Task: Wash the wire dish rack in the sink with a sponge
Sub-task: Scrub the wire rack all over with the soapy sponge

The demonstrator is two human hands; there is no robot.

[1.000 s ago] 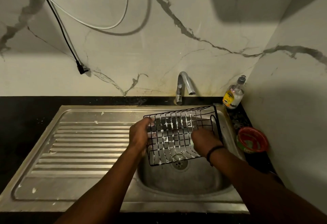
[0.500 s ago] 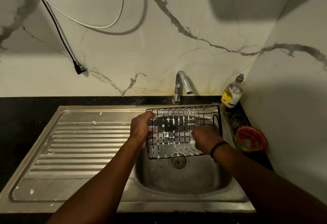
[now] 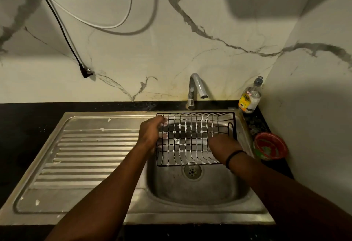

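The black wire dish rack (image 3: 190,138), flecked with white foam, hangs tilted over the steel sink bowl (image 3: 192,189), just below the faucet (image 3: 196,88). My left hand (image 3: 150,134) grips the rack's left edge, fingers curled through the wires. At the rack's right side my right hand (image 3: 222,145) presses down on the wires with curled fingers. The sponge lies hidden under that hand.
A ribbed steel drainboard (image 3: 85,155) stretches left of the bowl. A soap bottle (image 3: 249,98) stands in the back right corner, with a red bowl (image 3: 270,145) on the black counter beside the sink. A black plug (image 3: 84,72) dangles against the wall.
The rack has risen and shifted back toward the faucet, uncovering the drain. My right hand has slid slightly farther up the rack's right side. My left hand keeps its grip.
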